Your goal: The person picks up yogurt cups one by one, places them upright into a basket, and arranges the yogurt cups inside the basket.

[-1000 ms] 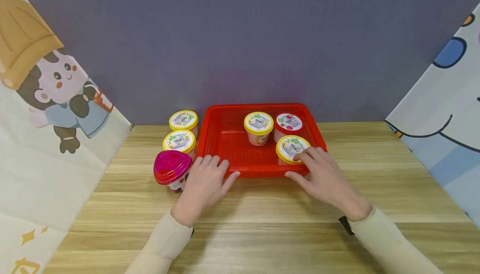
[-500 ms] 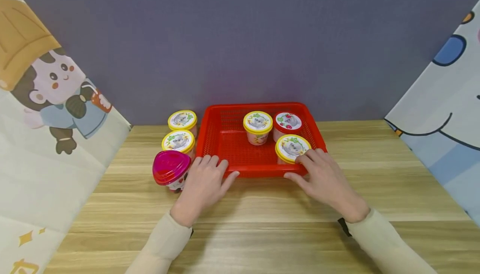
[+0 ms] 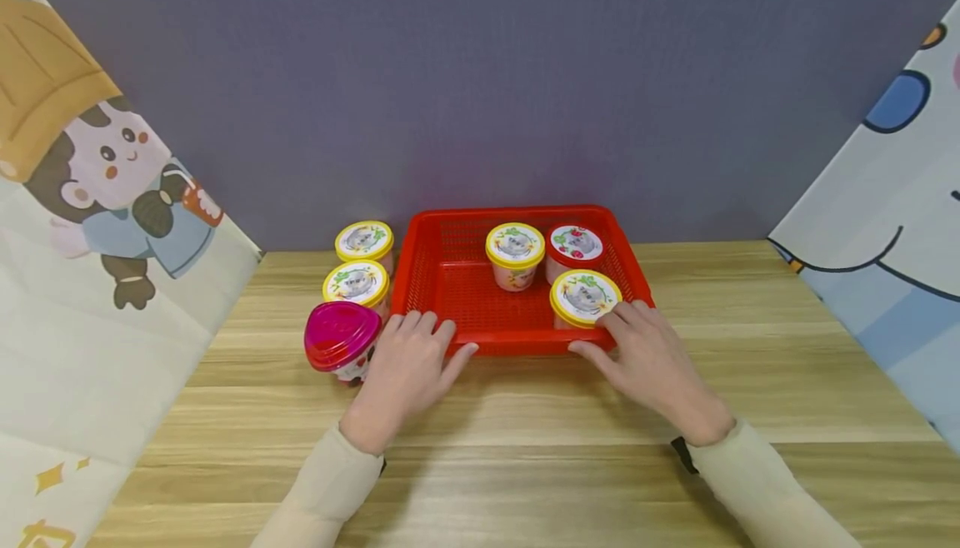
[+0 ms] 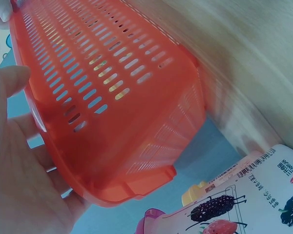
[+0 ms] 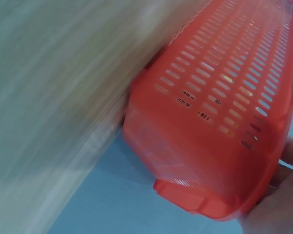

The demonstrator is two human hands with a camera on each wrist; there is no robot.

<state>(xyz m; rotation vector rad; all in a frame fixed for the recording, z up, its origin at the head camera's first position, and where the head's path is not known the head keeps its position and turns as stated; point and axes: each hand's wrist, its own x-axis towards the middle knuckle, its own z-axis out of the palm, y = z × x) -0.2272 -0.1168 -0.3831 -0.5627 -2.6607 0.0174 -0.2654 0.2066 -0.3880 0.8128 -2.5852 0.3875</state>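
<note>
A red plastic basket (image 3: 517, 340) with slotted walls stands on the wooden table. At its near left corner my left hand (image 3: 407, 367) grips the rim, fingers over the edge and thumb on the outer face. My right hand (image 3: 654, 367) holds the near right corner likewise, its fingertips overlapping a yellow-lidded cup (image 3: 583, 296). Also inside are another yellow-lidded cup (image 3: 515, 244) and a red-lidded cup (image 3: 576, 244). The left wrist view shows my left thumb (image 4: 14, 80) against the rim. Part of my right hand (image 5: 278, 204) shows at the right wrist view's edge.
Left of the basket, two yellow-lidded cups (image 3: 364, 240) stand in a row with a magenta-lidded cup (image 3: 342, 336) nearest, close beside my left hand. A grey panel (image 3: 480, 73) rises behind the table, and printed panels (image 3: 862, 281) flank both sides.
Both hands keep their hold on the basket rim. The view shifts very slightly, and my right fingers sit a touch further right on the near yellow-lidded cup's edge.
</note>
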